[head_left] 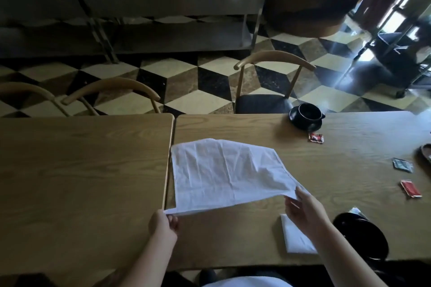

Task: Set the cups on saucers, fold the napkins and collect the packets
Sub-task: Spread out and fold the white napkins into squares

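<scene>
A white cloth napkin (224,175) is spread open over the middle of the wooden table (326,161), its near edge lifted. My left hand (163,223) pinches its near left corner, and my right hand (305,212) pinches its near right corner. A folded white napkin (295,237) lies under my right forearm. A black cup (309,112) sits on a black saucer (303,123) at the far edge. Two red packets (316,138) (411,189) and a grey packet (402,165) lie to the right. An empty black saucer (363,235) rests at the near right.
A second wooden table (81,182) butts against the left side with a narrow gap. Wooden chairs (272,81) stand along the far side. Part of another dish (425,150) shows at the right edge. A metal cart and a checkered floor lie beyond.
</scene>
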The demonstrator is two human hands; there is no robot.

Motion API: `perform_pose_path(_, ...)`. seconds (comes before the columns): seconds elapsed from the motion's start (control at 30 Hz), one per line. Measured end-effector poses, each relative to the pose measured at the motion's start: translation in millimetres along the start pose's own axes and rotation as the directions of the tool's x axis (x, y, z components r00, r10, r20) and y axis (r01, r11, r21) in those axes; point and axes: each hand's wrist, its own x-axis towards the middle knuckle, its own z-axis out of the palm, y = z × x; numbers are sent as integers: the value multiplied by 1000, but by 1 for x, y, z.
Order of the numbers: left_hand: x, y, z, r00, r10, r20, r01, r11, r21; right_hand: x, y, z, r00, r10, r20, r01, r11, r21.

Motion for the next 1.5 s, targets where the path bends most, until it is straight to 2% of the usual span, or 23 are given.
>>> perform_pose_path(0.07, 8, 18, 12, 1000, -2, 13, 2, 1000, -19, 11, -19, 10, 1000, -25, -17, 25, 999, 26)
perform_pose_path(0.13, 5, 40, 39, 998, 10, 55, -12, 999, 44, 22, -44, 33, 998, -61, -7, 61, 998, 11)
perform_pose_path(0.23, -19, 51, 82, 988, 9, 155, -68, 924, 376, 30, -83, 78, 994, -63, 87, 66, 997, -28)
perform_pose_path(0.3, -44, 33, 100, 948, -118, 296, -67, 833, 549, 27, -100, 110, 982, -64, 178, 68, 998, -18)
perform_pose_path(0.33, -56, 17, 106, 884, -266, 383, -5, 816, 578, 25, -105, 125, 971, -60, 231, 64, 998, -8)
perform_pose_path(0.4, -82, -18, 120, 664, -510, 547, 144, 805, 575, 17, -108, 148, 941, -53, 333, 54, 999, 7)
perform_pose_path(0.43, -94, -34, 128, 566, -547, 617, 213, 820, 531, 12, -107, 155, 925, -52, 377, 49, 999, 17)
perform_pose_path(0.47, -107, -46, 138, 513, -540, 668, 293, 841, 455, 6, -105, 160, 910, -52, 411, 44, 999, 29)
perform_pose_path(0.5, -117, -54, 149, 496, -498, 712, 386, 860, 333, 1, -103, 162, 900, -50, 433, 36, 999, 39)
perform_pose_path(0.53, -124, -57, 159, 513, -427, 745, 478, 863, 165, -4, -102, 163, 895, -44, 443, 27, 999, 46)
perform_pose_path(0.57, -127, -56, 168, 573, -349, 742, 541, 840, -23, -8, -102, 162, 893, -41, 448, 22, 999, 47)
perform_pose_path(0.63, -122, -44, 175, 704, -250, 665, 568, 760, -316, -15, -101, 157, 877, -46, 478, 47, 999, 9)
perform_pose_path(0.73, -106, -19, 162, 765, -198, 613, 534, 728, -430, -19, -101, 144, 856, -57, 514, 143, 981, -129)
perform_pose_path(0.8, -95, -8, 154, 783, -189, 592, 494, 768, -407, -20, -104, 135, 862, -58, 504, 186, 960, -207)
perform_pose_path(0.9, -83, 0, 154, 853, -187, 487, 381, 861, -337, -19, -109, 118, 841, -48, 538, 238, 927, -291)
perform_pose_path(1.0, -70, -7, 159, 911, -160, 381, 224, 966, -131, -17, -108, 100, 796, 42, 604, 264, 874, -408)
perform_pose_path(1.07, -61, -17, 160, 907, -259, 331, 291, 955, -50, -11, -107, 89, 794, 104, 599, 228, 863, -451)
perform_pose_path(1.13, -47, -28, 150, 928, -293, 231, 301, 954, 2, 1, -102, 77, 820, 132, 557, 209, 837, -506)
perform_pose_path(1.2, -35, -38, 136, 950, -288, 122, 280, 957, 80, 16, -91, 65, 885, 126, 448, 177, 799, -574)
perform_pose_path(1.3, -24, -45, 128, 983, -175, -47, 180, 972, 149, 35, -75, 50, 950, 101, 296, 98, 802, -589)
perform_pose_path(1.37, -29, -36, 143, 994, -105, -25, 107, 989, 99, 45, -73, 49, 962, 101, 254, 56, 838, -542)
perform_pose_path(1.4, -33, -27, 156, 996, -77, 41, 73, 993, 91, 49, -78, 52, 963, 96, 250, 48, 857, -513)
perform_pose_path(1.5, -41, 19, 194, 975, -28, 222, -25, 972, 233, 60, -108, 83, 951, 18, 308, 140, 866, -480)
